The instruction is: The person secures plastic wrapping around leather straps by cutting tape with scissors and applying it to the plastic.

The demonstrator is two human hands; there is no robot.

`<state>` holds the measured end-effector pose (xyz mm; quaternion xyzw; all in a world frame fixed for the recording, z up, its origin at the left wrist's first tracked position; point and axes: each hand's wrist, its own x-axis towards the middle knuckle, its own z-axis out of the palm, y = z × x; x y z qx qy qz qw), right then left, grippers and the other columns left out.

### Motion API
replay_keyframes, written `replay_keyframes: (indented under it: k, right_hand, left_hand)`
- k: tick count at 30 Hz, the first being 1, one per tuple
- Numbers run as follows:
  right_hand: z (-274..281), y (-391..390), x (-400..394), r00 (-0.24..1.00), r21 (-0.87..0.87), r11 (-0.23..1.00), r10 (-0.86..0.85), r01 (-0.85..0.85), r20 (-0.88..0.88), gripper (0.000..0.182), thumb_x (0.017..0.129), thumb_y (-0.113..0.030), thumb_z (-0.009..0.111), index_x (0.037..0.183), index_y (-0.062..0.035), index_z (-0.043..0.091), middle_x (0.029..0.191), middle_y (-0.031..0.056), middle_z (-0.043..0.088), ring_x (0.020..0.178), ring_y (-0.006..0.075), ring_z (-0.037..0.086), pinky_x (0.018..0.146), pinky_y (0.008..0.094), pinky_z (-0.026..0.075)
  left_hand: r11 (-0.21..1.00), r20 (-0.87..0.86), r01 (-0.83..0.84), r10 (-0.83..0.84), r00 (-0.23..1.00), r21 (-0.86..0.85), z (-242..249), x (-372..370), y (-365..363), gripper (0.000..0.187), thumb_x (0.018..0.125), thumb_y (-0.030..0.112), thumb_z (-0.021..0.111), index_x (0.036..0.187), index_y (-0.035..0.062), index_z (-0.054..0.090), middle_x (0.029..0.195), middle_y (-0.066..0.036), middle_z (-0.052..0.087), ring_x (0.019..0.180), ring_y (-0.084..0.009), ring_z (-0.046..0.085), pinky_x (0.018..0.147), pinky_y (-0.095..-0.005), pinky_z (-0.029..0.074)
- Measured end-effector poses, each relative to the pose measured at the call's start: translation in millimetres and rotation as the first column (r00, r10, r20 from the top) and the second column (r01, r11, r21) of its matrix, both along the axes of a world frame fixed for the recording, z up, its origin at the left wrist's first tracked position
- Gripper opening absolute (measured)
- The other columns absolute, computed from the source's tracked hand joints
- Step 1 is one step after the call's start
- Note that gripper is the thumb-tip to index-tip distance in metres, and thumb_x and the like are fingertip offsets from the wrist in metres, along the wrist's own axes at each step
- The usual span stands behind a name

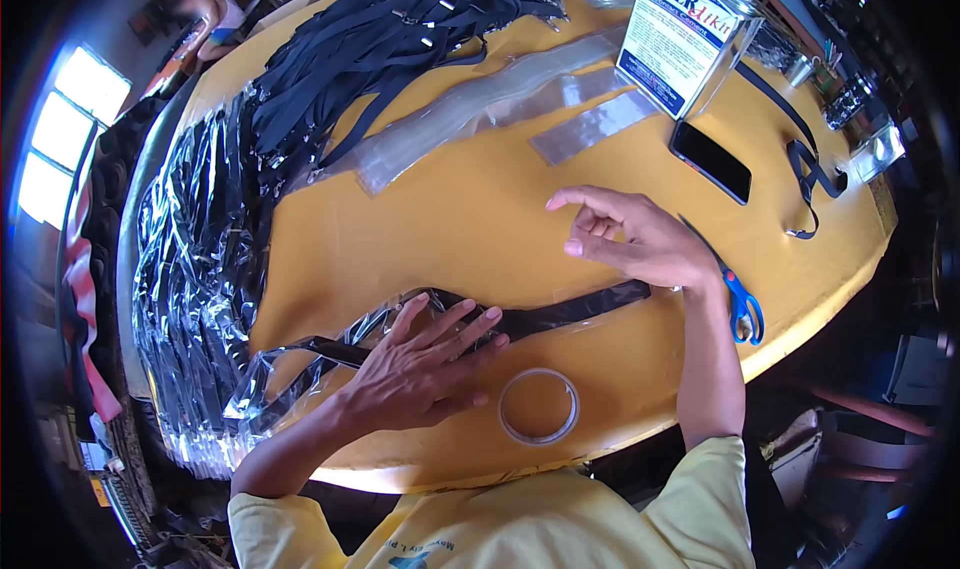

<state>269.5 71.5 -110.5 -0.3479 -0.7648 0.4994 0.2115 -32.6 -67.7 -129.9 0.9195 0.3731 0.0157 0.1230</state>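
Note:
My left hand lies with fingers spread on a black strap in a clear plastic sleeve, pressing it against the yellow tabletop. Above the strap's right end hovers my right hand, index finger and thumb apart and the other fingers curled; I see nothing held in it. A roll of clear tape rests on its side just right of my left hand. Beside my right wrist lie blue-handled scissors, partly hidden by the arm.
Many plastic-sleeved black straps cover the table's left side. Loose black straps with metal clips are heaped at the back, near clear plastic sleeves. A contact cement can, a phone and a single strap occupy the right.

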Motion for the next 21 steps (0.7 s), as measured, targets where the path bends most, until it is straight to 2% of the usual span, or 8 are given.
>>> replay_keyframes:
  k: [4,6,8,10,11,13,16,21]
  right_hand:
    - [3,-1,5,0.999,0.060,0.998,-0.035,0.036,-0.020,0.040,0.095,-0.021,0.072,0.129,-0.0038,0.058,0.081,0.0040,0.062,0.072,0.0097,0.053,0.069,0.0277,0.047]
    - [8,-1,6,0.998,0.041,0.998,-0.056,0.056,-0.007,0.039,0.094,-0.017,0.072,0.128,-0.0038,0.060,0.084,0.0033,0.063,0.076,0.0101,0.056,0.074,0.0284,0.048]
    - [4,-4,7,0.996,0.005,0.996,-0.085,0.085,0.006,0.038,0.093,-0.012,0.072,0.128,-0.0037,0.061,0.086,0.0026,0.065,0.080,0.0106,0.058,0.078,0.0292,0.048]
    - [-3,-1,6,0.998,0.111,0.992,-0.058,0.060,-0.018,0.039,0.094,-0.018,0.072,0.127,-0.0019,0.059,0.079,0.0053,0.062,0.069,0.0112,0.054,0.067,0.0285,0.048]
    - [-1,-1,6,0.998,0.115,0.992,-0.054,0.056,-0.018,0.039,0.094,-0.018,0.072,0.127,-0.0019,0.059,0.079,0.0053,0.062,0.069,0.0112,0.054,0.067,0.0285,0.048]
    - [1,-2,5,0.997,0.098,0.994,-0.056,0.050,0.054,0.038,0.094,-0.017,0.071,0.126,-0.0016,0.059,0.078,0.0063,0.062,0.069,0.0125,0.055,0.067,0.0299,0.049]
    - [-2,-3,6,0.996,0.129,0.989,-0.080,0.076,0.029,0.039,0.093,-0.018,0.071,0.127,-0.0015,0.059,0.077,0.0074,0.062,0.068,0.0139,0.056,0.066,0.0312,0.049]
    - [-3,-2,8,0.993,0.100,0.992,-0.087,0.079,0.074,0.041,0.093,-0.022,0.071,0.127,-0.0028,0.059,0.077,0.0080,0.062,0.068,0.0163,0.057,0.066,0.0327,0.048]
  left_hand:
    - [1.000,-0.034,0.019,-0.019,0.999,0.002,9,1,6,0.062,0.098,0.053,0.056,0.150,0.0206,0.047,0.161,-0.008,0.034,0.145,-0.0335,0.036,0.116,-0.0623,0.024]
    - [0.991,0.243,-0.094,0.115,0.963,-0.095,9,-2,9,0.062,0.097,0.045,0.062,0.148,0.0133,0.049,0.159,-0.013,0.037,0.142,-0.0359,0.041,0.114,-0.0623,0.028]
    - [0.988,0.212,-0.150,0.154,0.965,-0.037,18,-3,13,0.061,0.096,0.041,0.064,0.146,0.0099,0.050,0.156,-0.014,0.040,0.140,-0.0364,0.043,0.114,-0.0617,0.029]
    - [0.974,0.181,-0.212,0.196,0.964,0.075,25,0,18,0.054,0.094,0.030,0.067,0.139,0.0035,0.056,0.146,-0.015,0.051,0.133,-0.0351,0.049,0.112,-0.0566,0.035]
    - [0.973,0.182,-0.216,0.199,0.963,0.078,25,4,21,0.054,0.094,0.030,0.067,0.139,0.0035,0.056,0.146,-0.015,0.051,0.133,-0.0351,0.049,0.112,-0.0566,0.035]
    - [0.981,0.191,-0.189,0.178,0.965,0.040,24,11,27,0.048,0.092,0.027,0.069,0.133,0.0029,0.060,0.138,-0.013,0.056,0.124,-0.0323,0.055,0.106,-0.0504,0.041]
    - [0.985,0.186,-0.174,0.174,0.967,-0.019,25,23,33,0.044,0.088,0.027,0.074,0.124,0.0030,0.064,0.128,-0.010,0.060,0.114,-0.0295,0.058,0.102,-0.0457,0.044]
    - [0.990,0.156,-0.140,0.141,0.978,-0.014,19,29,39,0.044,0.083,0.032,0.078,0.116,0.0045,0.067,0.116,-0.009,0.061,0.111,-0.0279,0.058,0.102,-0.0441,0.043]
